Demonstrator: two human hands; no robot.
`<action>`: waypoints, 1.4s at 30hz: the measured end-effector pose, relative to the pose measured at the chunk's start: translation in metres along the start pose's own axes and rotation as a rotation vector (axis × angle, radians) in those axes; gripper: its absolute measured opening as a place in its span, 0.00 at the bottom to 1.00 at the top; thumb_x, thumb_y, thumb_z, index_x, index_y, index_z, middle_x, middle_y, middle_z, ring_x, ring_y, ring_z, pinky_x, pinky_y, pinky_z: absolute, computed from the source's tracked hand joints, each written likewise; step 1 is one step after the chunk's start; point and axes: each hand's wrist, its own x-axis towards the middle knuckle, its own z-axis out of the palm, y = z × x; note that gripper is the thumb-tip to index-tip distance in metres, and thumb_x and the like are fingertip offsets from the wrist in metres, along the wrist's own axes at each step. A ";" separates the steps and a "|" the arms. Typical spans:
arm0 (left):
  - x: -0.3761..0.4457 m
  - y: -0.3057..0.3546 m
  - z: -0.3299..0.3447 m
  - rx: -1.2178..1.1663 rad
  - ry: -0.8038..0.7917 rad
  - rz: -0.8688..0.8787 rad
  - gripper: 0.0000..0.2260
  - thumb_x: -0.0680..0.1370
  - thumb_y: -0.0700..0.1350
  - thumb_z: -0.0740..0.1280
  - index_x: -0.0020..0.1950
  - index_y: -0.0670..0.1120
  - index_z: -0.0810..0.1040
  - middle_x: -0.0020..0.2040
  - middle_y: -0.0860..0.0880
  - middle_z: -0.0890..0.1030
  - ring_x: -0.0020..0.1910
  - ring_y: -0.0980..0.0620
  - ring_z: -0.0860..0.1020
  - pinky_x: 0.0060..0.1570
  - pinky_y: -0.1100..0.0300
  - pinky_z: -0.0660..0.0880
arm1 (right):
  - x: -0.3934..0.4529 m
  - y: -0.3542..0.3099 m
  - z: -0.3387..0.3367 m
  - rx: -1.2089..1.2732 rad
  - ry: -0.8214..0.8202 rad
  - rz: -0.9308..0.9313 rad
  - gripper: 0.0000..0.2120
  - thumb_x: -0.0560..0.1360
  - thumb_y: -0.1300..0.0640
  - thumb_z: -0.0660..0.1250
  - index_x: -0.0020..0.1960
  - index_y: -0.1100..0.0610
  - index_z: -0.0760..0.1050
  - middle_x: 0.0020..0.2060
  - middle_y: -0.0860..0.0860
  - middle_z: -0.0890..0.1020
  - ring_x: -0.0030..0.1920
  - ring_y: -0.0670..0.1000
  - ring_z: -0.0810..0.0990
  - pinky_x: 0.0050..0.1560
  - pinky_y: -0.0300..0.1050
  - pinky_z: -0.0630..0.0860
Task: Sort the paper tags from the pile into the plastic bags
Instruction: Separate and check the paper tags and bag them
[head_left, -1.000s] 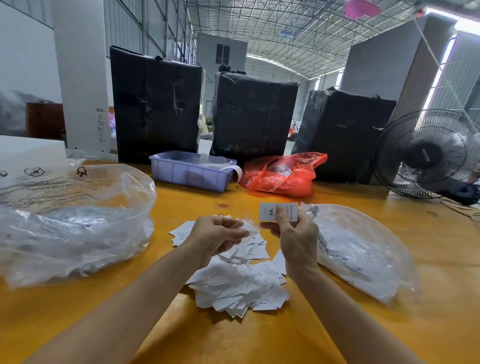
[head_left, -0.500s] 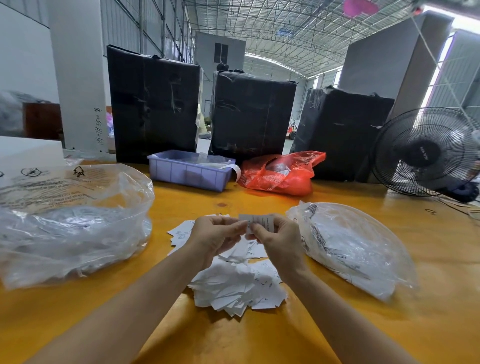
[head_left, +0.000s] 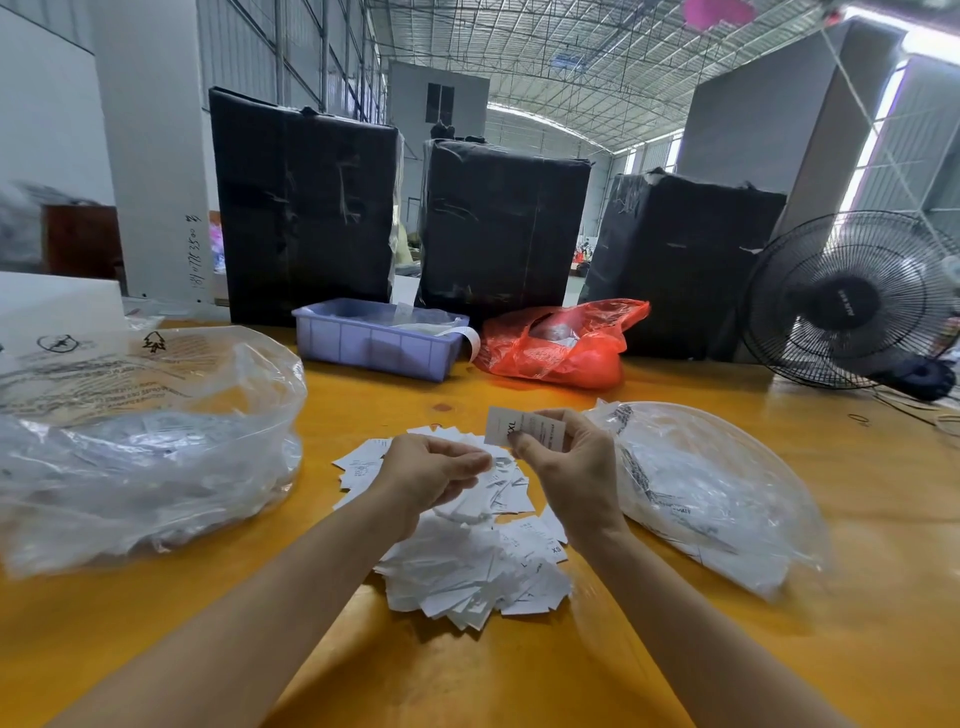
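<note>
A pile of white paper tags (head_left: 470, 561) lies on the orange table (head_left: 467, 675) in front of me. My right hand (head_left: 566, 467) pinches one tag (head_left: 524, 427) marked XXL and holds it up above the pile. My left hand (head_left: 431, 473) hovers just left of it with curled fingers; I cannot make out any tag in it. A large clear plastic bag (head_left: 135, 441) with tags inside sits to the left. A flatter clear plastic bag (head_left: 711, 488) with tags lies to the right, close to my right hand.
At the back stand a purple plastic bin (head_left: 374, 340), a red plastic bag (head_left: 561, 345) and three black wrapped bales (head_left: 306, 208). A black fan (head_left: 852, 301) stands at the far right, with its cord on the table. A white box (head_left: 57, 306) sits far left.
Half a second ago both hands met on the tag. Now they have come apart: my right hand keeps the tag and lifts it slightly to the right, my left hand has let go.
</note>
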 end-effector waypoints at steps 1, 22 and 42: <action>0.000 0.000 0.000 0.003 -0.009 -0.001 0.03 0.68 0.38 0.75 0.38 0.42 0.83 0.29 0.50 0.82 0.31 0.56 0.78 0.29 0.68 0.74 | -0.001 0.000 0.001 -0.010 -0.010 -0.006 0.10 0.70 0.66 0.72 0.40 0.52 0.76 0.33 0.49 0.80 0.32 0.43 0.78 0.34 0.42 0.78; -0.001 0.003 0.000 -0.032 -0.052 -0.039 0.03 0.68 0.38 0.75 0.37 0.41 0.83 0.30 0.49 0.83 0.26 0.59 0.79 0.25 0.69 0.73 | -0.001 0.007 0.002 -0.144 -0.026 -0.084 0.09 0.71 0.65 0.71 0.42 0.52 0.75 0.37 0.50 0.80 0.38 0.51 0.81 0.36 0.47 0.80; -0.001 0.002 -0.003 -0.006 -0.028 -0.027 0.04 0.66 0.39 0.77 0.36 0.42 0.83 0.30 0.49 0.83 0.27 0.58 0.79 0.25 0.68 0.73 | -0.006 0.003 0.002 -0.253 -0.139 -0.127 0.04 0.71 0.64 0.71 0.45 0.61 0.78 0.32 0.45 0.77 0.32 0.44 0.74 0.33 0.42 0.74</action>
